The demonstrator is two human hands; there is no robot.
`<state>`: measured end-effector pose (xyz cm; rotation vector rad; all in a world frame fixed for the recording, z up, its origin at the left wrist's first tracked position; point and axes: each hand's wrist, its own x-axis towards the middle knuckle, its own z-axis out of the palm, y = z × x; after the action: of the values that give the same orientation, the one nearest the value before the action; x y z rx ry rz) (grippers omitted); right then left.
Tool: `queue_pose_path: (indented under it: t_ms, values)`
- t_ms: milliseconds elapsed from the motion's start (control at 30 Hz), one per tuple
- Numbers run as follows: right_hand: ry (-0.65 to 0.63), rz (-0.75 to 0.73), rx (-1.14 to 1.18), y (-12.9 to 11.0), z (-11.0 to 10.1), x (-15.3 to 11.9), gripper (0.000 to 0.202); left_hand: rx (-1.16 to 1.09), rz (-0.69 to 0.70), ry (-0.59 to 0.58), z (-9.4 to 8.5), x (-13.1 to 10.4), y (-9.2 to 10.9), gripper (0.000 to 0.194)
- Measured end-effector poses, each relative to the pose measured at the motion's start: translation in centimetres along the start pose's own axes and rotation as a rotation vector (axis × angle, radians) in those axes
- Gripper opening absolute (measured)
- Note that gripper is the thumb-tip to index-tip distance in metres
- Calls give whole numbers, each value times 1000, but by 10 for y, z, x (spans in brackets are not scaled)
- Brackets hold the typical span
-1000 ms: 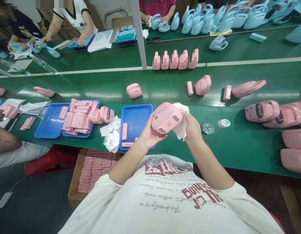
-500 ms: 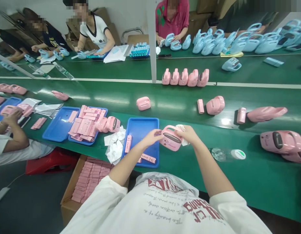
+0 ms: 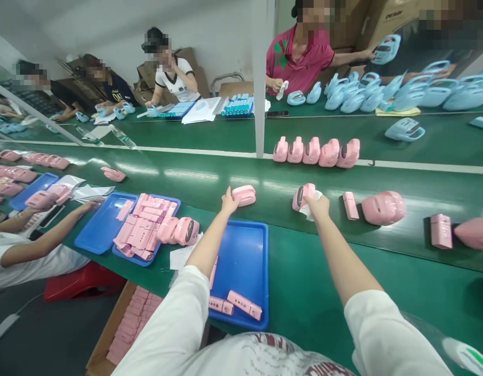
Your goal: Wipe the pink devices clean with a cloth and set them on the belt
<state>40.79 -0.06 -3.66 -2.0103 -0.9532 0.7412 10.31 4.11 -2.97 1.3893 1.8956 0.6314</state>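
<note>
Out over the conveyor, my right hand [image 3: 320,205] is closed on a pink handled casing [image 3: 303,197] with a dark window, and a crumpled white cloth [image 3: 309,210] is held against it. My left hand [image 3: 228,202] is at the left end of another pink casing [image 3: 245,195] lying on the conveyor. One finger of that hand points up and the others are near the casing's edge; whether they grip it is unclear. Below my left hand, a blue tray [image 3: 245,250] holds several pink bars [image 3: 245,305].
Five-odd pink casings stand on the far ledge [image 3: 311,150]. More pink parts [image 3: 383,208] lie right on the conveyor. Left are a heaped tray [image 3: 145,224], another blue tray [image 3: 93,232] and a co-worker's arm [image 3: 53,224]. A bottle [image 3: 466,355] lies lower right.
Both hands have reached forward from above the green table to the conveyor. My left hand has let go of the casing, which my right hand has carried forward. The view has shifted.
</note>
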Motion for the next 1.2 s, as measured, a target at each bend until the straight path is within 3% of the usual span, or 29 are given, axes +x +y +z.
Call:
queue_pose_path:
  t_ms: [167,300,433,533,600,733,833,933,1000,1033,1133,1200]
  values:
    - [-7,103,66,17,2,-6,26,-1,63,10,14,7,-1,33]
    - [0,125,91,19,0,-7,28,-1,109,29,12,-12,8,31]
    - [4,133,127,22,-2,-6,28,-43,292,-99,19,-60,17,38]
    - [19,139,142,25,-6,-8,27,-37,431,-310,41,-112,17,40]
    - [28,143,148,25,-10,-11,25,64,522,-524,60,-149,12,44]
    - [42,153,152,22,-21,-22,20,108,481,-686,93,-210,-6,42]
    - [92,155,178,23,-26,-34,13,72,458,-733,99,-231,-14,47]
    - [74,143,208,30,-28,-48,11,-31,485,-763,87,-233,-17,51]
    - [21,111,202,37,-29,-59,11,-37,495,-717,71,-228,-22,49]
    - [3,94,193,40,-30,-65,11,4,458,-629,60,-225,-26,45]
    - [-22,74,180,50,-32,-78,15,239,140,-169,26,-218,-49,29]
    - [-32,60,172,54,-33,-84,16,347,-48,27,5,-218,-70,24]
